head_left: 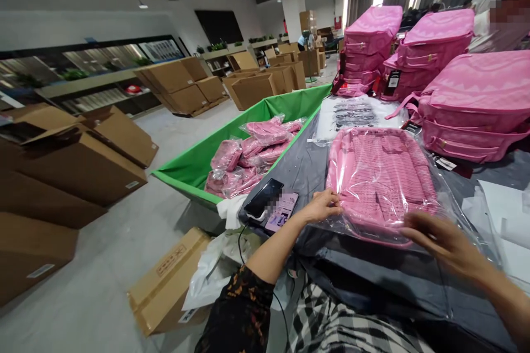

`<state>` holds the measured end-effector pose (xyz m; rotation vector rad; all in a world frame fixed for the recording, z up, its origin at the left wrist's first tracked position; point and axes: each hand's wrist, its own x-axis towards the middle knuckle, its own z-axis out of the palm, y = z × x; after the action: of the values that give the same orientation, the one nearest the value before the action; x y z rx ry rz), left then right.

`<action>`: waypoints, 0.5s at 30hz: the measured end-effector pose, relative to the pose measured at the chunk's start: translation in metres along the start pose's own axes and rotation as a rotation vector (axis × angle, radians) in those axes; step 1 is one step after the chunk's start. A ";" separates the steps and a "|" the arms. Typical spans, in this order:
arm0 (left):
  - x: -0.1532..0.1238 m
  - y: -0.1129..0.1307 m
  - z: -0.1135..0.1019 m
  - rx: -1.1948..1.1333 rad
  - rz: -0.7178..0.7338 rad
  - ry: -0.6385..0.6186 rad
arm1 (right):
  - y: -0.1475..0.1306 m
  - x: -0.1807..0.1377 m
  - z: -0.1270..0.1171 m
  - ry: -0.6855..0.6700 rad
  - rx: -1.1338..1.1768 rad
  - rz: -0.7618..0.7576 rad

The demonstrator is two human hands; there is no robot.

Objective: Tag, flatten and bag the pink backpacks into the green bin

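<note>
A pink backpack in a clear plastic bag (381,176) lies flat on the grey table (302,162) in front of me. My left hand (321,207) pinches the bag's near left corner with curled fingers. My right hand (443,240) rests on the bag's near right edge, fingers stretched and slightly blurred. Two phones (271,207) lie just left of my left hand at the table's edge.
Unbagged pink backpacks (476,105) are stacked at the back and right of the table. A green bin (199,160) to the left holds several bagged pink backpacks (248,154). Cardboard boxes (74,165) stand on the floor. Another person (503,16) is at the far right.
</note>
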<state>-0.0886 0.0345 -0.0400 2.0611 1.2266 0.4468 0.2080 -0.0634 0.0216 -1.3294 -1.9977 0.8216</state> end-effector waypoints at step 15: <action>-0.005 0.015 -0.003 0.100 0.035 -0.059 | 0.008 0.121 0.040 -0.409 -0.570 -0.048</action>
<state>-0.0835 0.0267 -0.0273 2.1670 1.2016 0.3451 0.1428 0.0459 0.0068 -1.4901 -2.7191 0.5464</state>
